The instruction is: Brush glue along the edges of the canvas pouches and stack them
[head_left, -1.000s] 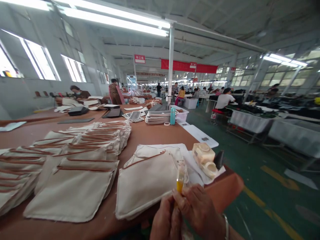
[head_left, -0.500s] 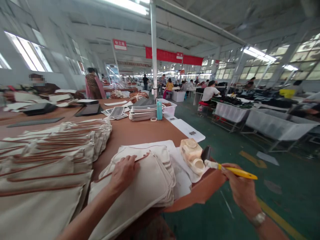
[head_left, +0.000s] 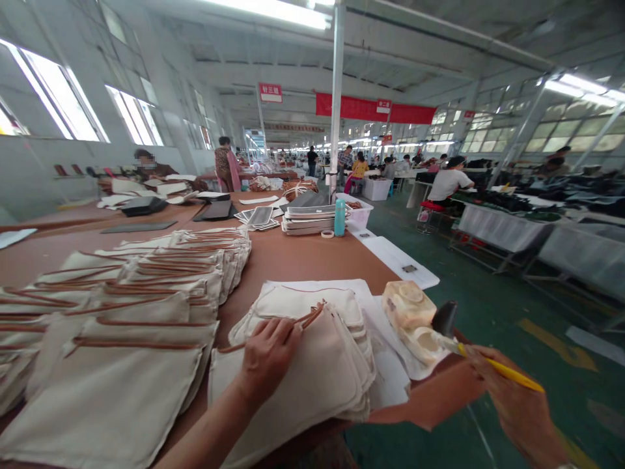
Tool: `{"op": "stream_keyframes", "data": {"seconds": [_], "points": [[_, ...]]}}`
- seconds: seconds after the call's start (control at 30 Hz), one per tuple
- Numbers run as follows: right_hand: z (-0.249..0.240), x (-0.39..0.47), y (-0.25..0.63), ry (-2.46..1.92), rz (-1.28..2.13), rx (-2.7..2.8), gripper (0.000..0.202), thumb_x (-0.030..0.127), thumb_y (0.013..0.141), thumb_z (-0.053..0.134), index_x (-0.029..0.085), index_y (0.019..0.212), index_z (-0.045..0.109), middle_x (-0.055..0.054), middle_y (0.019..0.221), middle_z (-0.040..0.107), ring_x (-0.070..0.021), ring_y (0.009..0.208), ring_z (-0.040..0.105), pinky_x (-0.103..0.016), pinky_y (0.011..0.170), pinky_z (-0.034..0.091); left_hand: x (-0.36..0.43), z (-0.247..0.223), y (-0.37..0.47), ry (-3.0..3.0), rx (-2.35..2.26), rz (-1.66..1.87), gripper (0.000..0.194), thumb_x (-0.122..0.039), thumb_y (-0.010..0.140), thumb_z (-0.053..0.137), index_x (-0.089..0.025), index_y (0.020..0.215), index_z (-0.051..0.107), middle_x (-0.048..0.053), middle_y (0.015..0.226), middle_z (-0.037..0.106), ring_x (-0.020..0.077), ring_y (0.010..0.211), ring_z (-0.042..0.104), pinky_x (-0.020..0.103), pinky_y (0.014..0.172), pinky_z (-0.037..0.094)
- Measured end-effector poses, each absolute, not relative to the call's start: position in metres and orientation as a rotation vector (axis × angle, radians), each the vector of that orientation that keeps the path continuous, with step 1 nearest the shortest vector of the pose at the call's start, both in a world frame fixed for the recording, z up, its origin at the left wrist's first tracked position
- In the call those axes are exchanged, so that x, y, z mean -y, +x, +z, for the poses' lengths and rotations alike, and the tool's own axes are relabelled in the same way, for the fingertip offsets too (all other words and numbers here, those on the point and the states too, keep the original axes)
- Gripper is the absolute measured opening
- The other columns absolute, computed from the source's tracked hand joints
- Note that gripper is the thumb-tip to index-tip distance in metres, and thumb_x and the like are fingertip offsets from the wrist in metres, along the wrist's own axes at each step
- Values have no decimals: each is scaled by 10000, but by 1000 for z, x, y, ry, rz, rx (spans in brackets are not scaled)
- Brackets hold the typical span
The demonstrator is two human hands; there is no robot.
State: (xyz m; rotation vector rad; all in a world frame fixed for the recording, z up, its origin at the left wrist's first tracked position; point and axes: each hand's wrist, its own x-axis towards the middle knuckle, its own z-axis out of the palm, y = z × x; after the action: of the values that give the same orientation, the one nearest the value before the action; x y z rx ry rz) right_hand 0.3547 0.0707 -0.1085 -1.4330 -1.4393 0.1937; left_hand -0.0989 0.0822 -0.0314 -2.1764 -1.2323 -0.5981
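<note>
My left hand [head_left: 271, 355] is closed on the brown-trimmed edge of the top cream fabric piece [head_left: 312, 371], which lies on a stack of similar pieces near the table's front edge. My right hand [head_left: 512, 397] grips a yellow-handled brush [head_left: 520, 376] to the right. The brush's tip is at the round mouth of a stained, cream-coloured plastic container [head_left: 409, 305], and its bristles are mostly hidden there. Just behind the mouth stands a dark, pointed object [head_left: 444, 318] that I cannot identify. White paper [head_left: 385, 365] lies under the stack and the container.
Overlapping rows of brown-edged cream fabric pieces [head_left: 131, 371] cover the left of the brown table [head_left: 288, 260]. Farther back are a turquoise bottle [head_left: 339, 218], a tape roll [head_left: 327, 234] and stacked panels [head_left: 307, 221]. A metal post [head_left: 336, 98] rises behind. Several people work beyond.
The view has turned left, shifting everything rightward. My right hand has brought the brush's tip down to the container's mouth. My left hand stays on the stack, where more brown edges show bunched at its fingers.
</note>
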Motion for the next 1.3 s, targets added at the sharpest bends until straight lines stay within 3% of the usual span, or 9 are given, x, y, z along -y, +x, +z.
{"op": "stream_keyframes", "data": {"seconds": [0.2, 0.4, 0.6, 0.73, 0.8, 0.97, 1.07, 1.17, 1.3], "points": [[-113, -75, 365, -1374, 360, 1529, 446, 607, 851, 626, 229, 1049, 753, -64, 1095, 700, -268, 948, 688, -294, 864, 572, -54, -30, -96, -2122, 1142, -770, 106, -117, 921, 605, -198, 854, 618, 7, 793, 629, 185, 757, 541, 343, 757, 389], [-98, -78, 354, -1460, 372, 1459, 501, 657, 839, 614, 195, 987, 735, -86, 915, 716, -253, 730, 679, -297, 602, 569, -61, -28, -80, -2273, 1540, -806, 94, -144, 937, 514, -208, 880, 551, 53, 1017, 646, 222, 958, 583, 339, 828, 415], [-92, -93, 353, -1527, 406, 1552, 470, 632, 902, 539, 208, 985, 725, -47, 806, 689, -237, 715, 653, -299, 614, 522, -91, -12, -69, -2447, 2143, -449, 45, -210, 851, 508, -233, 889, 513, 23, 878, 662, 230, 825, 624, 312, 676, 361], [-101, -106, 350, -1567, 396, 1622, 477, 638, 926, 501, 221, 956, 729, -38, 803, 685, -234, 736, 646, -311, 645, 509, -96, -5, -68, -2524, 2228, -433, 185, -315, 873, 515, -231, 1033, 555, 34, 884, 689, 233, 834, 644, 293, 663, 347], [-108, -114, 347, -1588, 389, 1664, 442, 614, 929, 541, 214, 969, 724, -39, 831, 690, -220, 741, 642, -322, 675, 511, -96, -3, -69, -2618, 2217, -438, 226, -366, 911, 485, -232, 1055, 597, 40, 879, 698, 228, 827, 651, 285, 663, 353], [-113, -129, 344, -1585, 398, 1771, 383, 533, 962, 584, 171, 933, 704, -43, 843, 682, -192, 741, 635, -333, 700, 501, -91, 11, -73, -2730, 2062, -351, 253, -279, 923, 465, -226, 761, 651, 36, 839, 685, 212, 798, 635, 278, 661, 351], [-106, -127, 348, -1574, 341, 1781, 375, 530, 976, 557, 188, 954, 710, -41, 855, 686, -212, 746, 641, -347, 717, 499, -81, 22, -73, -2582, 1959, -375, 209, -262, 928, 480, -247, 827, 662, 28, 874, 674, 221, 840, 620, 290, 674, 344], [-100, -116, 351, -1495, 310, 1855, 338, 502, 979, 535, 221, 999, 722, -58, 987, 699, -245, 888, 654, -360, 815, 495, -72, 28, -67, -2452, 1864, -298, 206, -224, 935, 463, -252, 849, 648, 30, 863, 661, 246, 863, 613, 305, 652, 321], [-95, -90, 352, -1380, 311, 2018, 261, 426, 957, 572, 264, 1066, 746, -60, 1024, 701, -261, 959, 644, -384, 883, 476, -64, 27, -60, -2443, 1905, -217, 222, -163, 949, 397, -227, 875, 596, 36, 883, 660, 227, 762, 633, 298, 587, 270]]}}
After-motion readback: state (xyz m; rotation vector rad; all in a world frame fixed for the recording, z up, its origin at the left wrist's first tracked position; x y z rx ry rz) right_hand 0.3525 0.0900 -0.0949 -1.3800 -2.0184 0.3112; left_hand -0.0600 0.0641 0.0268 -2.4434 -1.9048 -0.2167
